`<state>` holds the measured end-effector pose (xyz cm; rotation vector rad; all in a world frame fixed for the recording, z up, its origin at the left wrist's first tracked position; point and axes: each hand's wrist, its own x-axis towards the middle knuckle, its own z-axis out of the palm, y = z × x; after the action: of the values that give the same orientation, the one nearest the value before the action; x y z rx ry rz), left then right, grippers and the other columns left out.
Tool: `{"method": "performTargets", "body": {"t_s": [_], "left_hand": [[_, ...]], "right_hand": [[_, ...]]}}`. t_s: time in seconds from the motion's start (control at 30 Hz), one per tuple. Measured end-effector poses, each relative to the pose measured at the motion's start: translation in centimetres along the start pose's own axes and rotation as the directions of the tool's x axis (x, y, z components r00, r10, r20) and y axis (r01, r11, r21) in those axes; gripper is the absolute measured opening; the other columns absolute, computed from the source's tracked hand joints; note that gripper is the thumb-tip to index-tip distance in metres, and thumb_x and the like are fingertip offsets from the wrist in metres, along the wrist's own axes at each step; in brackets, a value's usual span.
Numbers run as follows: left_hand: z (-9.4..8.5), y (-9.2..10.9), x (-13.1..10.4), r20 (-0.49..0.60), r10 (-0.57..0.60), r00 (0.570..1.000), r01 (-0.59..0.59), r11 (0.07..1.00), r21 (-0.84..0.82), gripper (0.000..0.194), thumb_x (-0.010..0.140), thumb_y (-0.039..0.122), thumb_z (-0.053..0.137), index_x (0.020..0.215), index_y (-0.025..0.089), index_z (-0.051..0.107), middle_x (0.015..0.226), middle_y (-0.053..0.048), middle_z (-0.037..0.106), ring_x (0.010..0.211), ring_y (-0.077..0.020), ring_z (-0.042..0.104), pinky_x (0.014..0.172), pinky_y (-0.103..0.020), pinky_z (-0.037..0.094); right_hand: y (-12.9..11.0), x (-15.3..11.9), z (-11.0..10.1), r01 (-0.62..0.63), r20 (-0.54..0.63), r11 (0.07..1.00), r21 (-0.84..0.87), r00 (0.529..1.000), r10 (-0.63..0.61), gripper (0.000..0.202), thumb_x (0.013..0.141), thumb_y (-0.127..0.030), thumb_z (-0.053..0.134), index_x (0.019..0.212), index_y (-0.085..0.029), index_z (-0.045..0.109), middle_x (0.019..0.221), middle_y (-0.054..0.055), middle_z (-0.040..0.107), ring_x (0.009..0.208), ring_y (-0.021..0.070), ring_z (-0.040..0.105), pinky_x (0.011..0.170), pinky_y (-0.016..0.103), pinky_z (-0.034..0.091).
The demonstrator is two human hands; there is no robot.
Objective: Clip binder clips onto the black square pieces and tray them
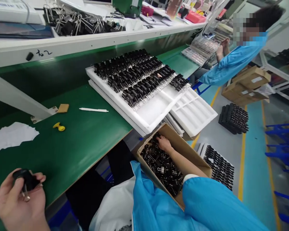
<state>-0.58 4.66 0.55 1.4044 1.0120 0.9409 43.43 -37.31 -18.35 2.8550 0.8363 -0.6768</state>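
My left hand (21,195) is closed round a black rounded piece (26,178) with a wire clip handle, which looks like a binder clip on a black part. It is above the green bench's near left edge. My right hand (164,143) reaches into a cardboard box (189,157) by my lap, touching the heap of black binder clips (159,163) inside. Its fingertips are hidden among the clips. On the bench, a white foam tray (156,110) bears rows of black clipped pieces (135,72), with bare foam at its near end.
On the green bench (86,134) lie a white pen (93,110), a yellow knob-like piece (59,127) and white paper (12,138). Loose binder clips (74,24) heap on the shelf above. Another person (238,61) sits at the far right. More filled trays (219,166) stand on the floor.
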Motion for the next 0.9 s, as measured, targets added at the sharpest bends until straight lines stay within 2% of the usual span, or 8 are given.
{"method": "performTargets", "body": {"t_s": [0.1, 0.27, 0.37, 0.47, 0.57, 0.67, 0.77, 0.9], "left_hand": [[0.9, 0.7, -0.2, -0.192, -0.031, 0.981, 0.011, 0.995, -0.102, 0.024, 0.079, 0.047, 0.069, 0.103, 0.049, 0.073, 0.103, 0.0, 0.068, 0.074, -0.0288, 0.061, 0.054, -0.051, 0.05], [1.6, 1.3, -0.5, -0.18, -0.041, 0.983, 0.023, 0.994, -0.105, 0.029, 0.073, 0.047, 0.073, 0.102, 0.049, 0.074, 0.107, 0.0, 0.07, 0.071, -0.0306, 0.059, 0.052, -0.056, 0.051], [1.7, 1.6, -0.4, -0.189, -0.079, 0.979, 0.055, 0.99, -0.126, 0.02, 0.076, 0.042, 0.075, 0.096, 0.047, 0.075, 0.109, 0.005, 0.071, 0.069, -0.025, 0.057, 0.051, -0.049, 0.049], [1.7, 1.5, -0.2, -0.198, -0.071, 0.978, 0.044, 0.99, -0.137, 0.022, 0.075, 0.037, 0.079, 0.095, 0.045, 0.076, 0.109, 0.006, 0.071, 0.072, -0.0232, 0.058, 0.051, -0.044, 0.048], [1.7, 1.3, 0.1, -0.235, -0.049, 0.971, 0.012, 0.988, -0.156, 0.028, 0.066, 0.031, 0.084, 0.091, 0.04, 0.077, 0.1, 0.004, 0.072, 0.067, -0.0226, 0.059, 0.048, -0.042, 0.047], [1.8, 1.2, 0.2, -0.245, -0.061, 0.968, 0.01, 0.978, -0.206, 0.029, 0.064, 0.029, 0.085, 0.091, 0.035, 0.077, 0.092, 0.002, 0.07, 0.063, -0.0212, 0.06, 0.048, -0.041, 0.049], [1.9, 1.1, 0.1, -0.24, -0.077, 0.968, 0.013, 0.966, -0.258, 0.032, 0.065, 0.03, 0.087, 0.094, 0.027, 0.075, 0.084, 0.001, 0.067, 0.06, -0.02, 0.061, 0.049, -0.038, 0.05], [2.0, 0.7, -0.3, -0.209, -0.097, 0.973, 0.028, 0.949, -0.313, 0.04, 0.067, 0.03, 0.089, 0.103, 0.021, 0.072, 0.086, 0.0, 0.069, 0.061, -0.0189, 0.066, 0.051, -0.035, 0.055]], "right_hand": [[0.9, 0.5, -0.3, 0.072, 0.008, 0.997, -0.028, 0.997, -0.072, 0.033, 0.091, -0.017, 0.067, 0.124, -0.013, 0.066, 0.134, 0.023, 0.054, 0.128, 0.036, 0.048, 0.109, 0.044, 0.038], [1.6, 0.1, -0.8, 0.164, 0.011, 0.982, 0.09, 0.986, -0.166, 0.035, 0.082, -0.022, 0.08, 0.114, -0.017, 0.067, 0.144, 0.016, 0.052, 0.135, 0.0324, 0.045, 0.112, 0.038, 0.035], [2.2, -0.4, -1.1, 0.077, 0.009, 0.972, 0.22, 0.997, -0.081, 0.034, 0.083, -0.034, 0.079, 0.107, -0.015, 0.065, 0.117, 0.015, 0.067, 0.109, 0.0281, 0.061, 0.093, 0.033, 0.045], [2.8, -1.0, -1.3, -0.047, 0.011, 0.929, 0.367, 0.999, 0.046, 0.037, 0.087, -0.052, 0.07, 0.096, -0.016, 0.062, 0.09, 0.008, 0.069, 0.083, 0.0223, 0.062, 0.072, 0.029, 0.044], [3.0, -2.0, -1.5, -0.154, 0.081, 0.856, 0.493, 0.988, 0.131, 0.047, 0.087, -0.065, 0.058, 0.076, -0.019, 0.056, 0.062, 0.001, 0.058, 0.059, 0.0179, 0.053, 0.058, 0.028, 0.039], [2.4, -3.2, -1.5, -0.227, 0.201, 0.792, 0.567, 0.97, 0.134, 0.054, 0.078, -0.071, 0.063, 0.06, -0.023, 0.045, 0.045, -0.002, 0.043, 0.045, 0.0142, 0.039, 0.05, 0.028, 0.032], [1.0, -4.1, -2.0, -0.233, 0.238, 0.741, 0.629, 0.966, 0.102, 0.057, 0.07, -0.071, 0.068, 0.056, -0.024, 0.041, 0.047, -0.001, 0.046, 0.048, 0.0146, 0.043, 0.052, 0.029, 0.036], [-2.1, -5.9, -4.8, -0.194, 0.252, 0.639, 0.744, 0.968, -0.001, 0.055, 0.074, -0.075, 0.062, 0.067, -0.024, 0.045, 0.065, 0.004, 0.058, 0.064, 0.0198, 0.058, 0.062, 0.032, 0.049]]}}
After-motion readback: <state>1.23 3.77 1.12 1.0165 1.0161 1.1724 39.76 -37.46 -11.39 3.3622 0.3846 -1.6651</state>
